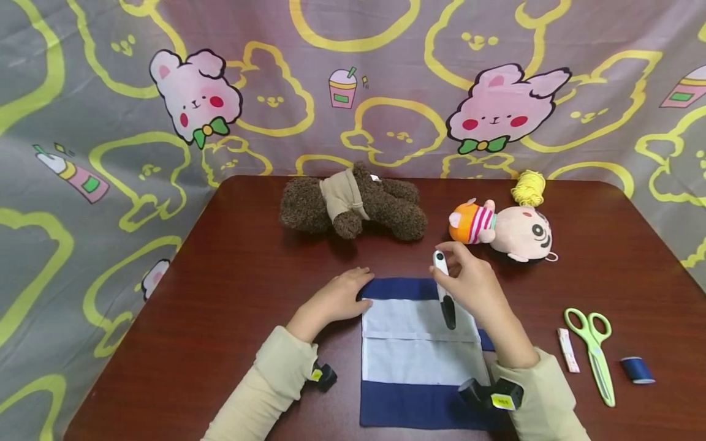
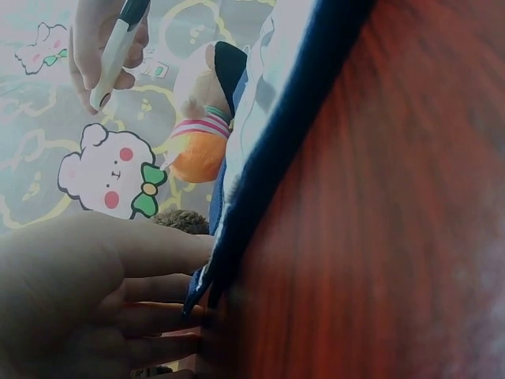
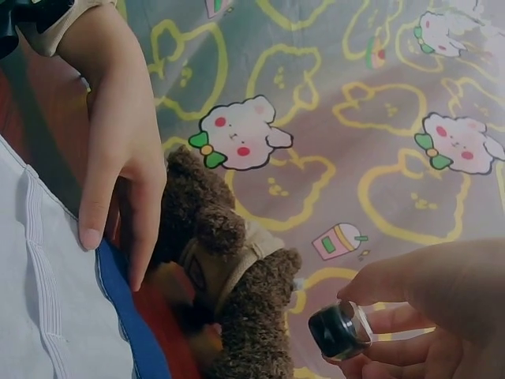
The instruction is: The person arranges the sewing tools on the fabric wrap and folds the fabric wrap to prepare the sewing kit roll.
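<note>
A white and navy cloth [image 1: 419, 364] lies flat on the table, with a seam line running across its white middle. At its upper left corner my left hand [image 1: 337, 297] rests, fingers extended; the left wrist view shows the fingers [image 2: 158, 286] touching the cloth's edge. Above the cloth's upper right part, my right hand [image 1: 478, 286] pinches a slim white tool with a black end [image 1: 446, 293] between thumb and fingers. The tool's black end [image 3: 334, 330] points down, apart from the cloth. Its exact kind is not clear.
A brown teddy bear [image 1: 380, 205] and a doll in a striped top [image 1: 518, 231] lie at the back, near yellow yarn [image 1: 529, 188]. To the right are a rolled tape measure [image 1: 568, 350], green scissors [image 1: 597, 352] and blue thread [image 1: 637, 370]. A printed curtain [image 1: 397, 79] hangs behind.
</note>
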### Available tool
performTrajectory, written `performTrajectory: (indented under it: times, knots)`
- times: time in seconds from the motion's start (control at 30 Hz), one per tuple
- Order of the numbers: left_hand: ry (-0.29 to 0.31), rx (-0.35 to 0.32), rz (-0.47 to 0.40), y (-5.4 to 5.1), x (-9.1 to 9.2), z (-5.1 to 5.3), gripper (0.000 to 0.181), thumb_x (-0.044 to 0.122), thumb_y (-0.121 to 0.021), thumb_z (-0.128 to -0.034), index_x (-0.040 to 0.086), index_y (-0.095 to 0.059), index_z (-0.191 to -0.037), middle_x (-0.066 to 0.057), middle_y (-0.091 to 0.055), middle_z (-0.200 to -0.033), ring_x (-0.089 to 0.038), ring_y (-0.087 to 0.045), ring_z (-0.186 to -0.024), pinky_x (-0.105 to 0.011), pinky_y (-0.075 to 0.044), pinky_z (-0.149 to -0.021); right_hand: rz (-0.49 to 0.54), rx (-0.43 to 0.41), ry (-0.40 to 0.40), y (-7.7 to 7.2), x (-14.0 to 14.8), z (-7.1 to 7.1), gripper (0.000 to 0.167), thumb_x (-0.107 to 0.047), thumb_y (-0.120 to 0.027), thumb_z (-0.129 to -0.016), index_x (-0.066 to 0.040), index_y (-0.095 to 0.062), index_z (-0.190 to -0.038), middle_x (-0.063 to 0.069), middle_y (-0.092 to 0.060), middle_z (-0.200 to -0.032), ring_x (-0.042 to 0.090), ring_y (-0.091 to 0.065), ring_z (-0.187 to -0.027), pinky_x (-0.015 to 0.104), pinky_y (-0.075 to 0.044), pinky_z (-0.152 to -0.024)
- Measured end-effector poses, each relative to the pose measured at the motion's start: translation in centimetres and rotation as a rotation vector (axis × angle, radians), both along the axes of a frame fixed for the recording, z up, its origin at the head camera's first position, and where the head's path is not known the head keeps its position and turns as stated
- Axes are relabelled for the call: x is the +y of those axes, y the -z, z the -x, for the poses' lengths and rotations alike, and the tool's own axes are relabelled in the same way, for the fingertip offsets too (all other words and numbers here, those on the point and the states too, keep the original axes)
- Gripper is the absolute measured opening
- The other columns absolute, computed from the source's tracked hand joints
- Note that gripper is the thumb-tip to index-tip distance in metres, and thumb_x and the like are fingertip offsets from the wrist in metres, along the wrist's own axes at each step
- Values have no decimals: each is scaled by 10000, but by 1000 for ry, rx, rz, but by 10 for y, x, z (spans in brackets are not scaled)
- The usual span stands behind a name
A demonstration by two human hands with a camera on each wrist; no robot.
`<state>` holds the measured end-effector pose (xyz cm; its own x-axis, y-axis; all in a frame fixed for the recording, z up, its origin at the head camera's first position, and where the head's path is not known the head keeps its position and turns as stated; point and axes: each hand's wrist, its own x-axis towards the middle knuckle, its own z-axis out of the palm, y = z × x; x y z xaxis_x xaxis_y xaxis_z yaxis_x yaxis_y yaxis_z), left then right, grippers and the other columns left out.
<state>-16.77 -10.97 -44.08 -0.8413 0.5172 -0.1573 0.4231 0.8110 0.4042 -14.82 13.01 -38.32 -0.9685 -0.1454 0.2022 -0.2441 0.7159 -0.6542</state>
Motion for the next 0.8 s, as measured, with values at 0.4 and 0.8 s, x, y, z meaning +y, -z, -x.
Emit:
performTrajectory:
  times: [0.4, 0.8]
  knots:
    - [-4, 6, -1, 0, -1, -1, 558, 265, -563, -859, 25, -398, -1334, -143, -331, -1401, -272, -265, -1307, -431, -247, -1033, 2, 14, -8, -2, 0, -1, 362, -166, -665, -788, -56, -537, -1108, 55, -610, -808, 151, -556, -656, 294, -414, -580]
    - [-3, 4, 7, 0, 1, 0, 552, 269, -555, -863, 33, -397, -1336, -137, -334, -1400, -264, -273, -1304, -410, -246, -1038, 2, 15, 1, 0, 1, 0, 368, -170, -667, -784, -53, -539, -1109, 61, -614, -818, 156, -564, -664, 298, -416, -588]
